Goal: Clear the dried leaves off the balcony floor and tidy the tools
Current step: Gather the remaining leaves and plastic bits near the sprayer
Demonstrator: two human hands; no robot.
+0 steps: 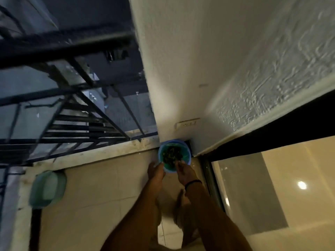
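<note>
Leaves: I see the dried leaves [171, 154] heaped inside the green liner [184, 151] of the blue bin [189, 157].
Bin spot: it is tucked into the balcony corner, against the white wall [181, 69] and the low kerb [90, 154], probably so it stays out of the walking line.
Left grip: my left grip [155, 172] is at the bin's near rim, likely steadying it. The blur stops me telling whether the fingers clasp it.
Right grip: my right grip [184, 172] is over the near rim with its fingers bent toward the liner. I cannot tell if they pinch anything.
Tool: a green pan [48, 187], which I take for the dustpan, leans against the kerb well to the left, not yet put away.
Edges: the railing [72, 115] runs above the kerb, and the glass door [272, 187] lies close on the right.
Room: the bare floor tiles [108, 187] between bin and pan give me my free path. The corner itself is tight.
</note>
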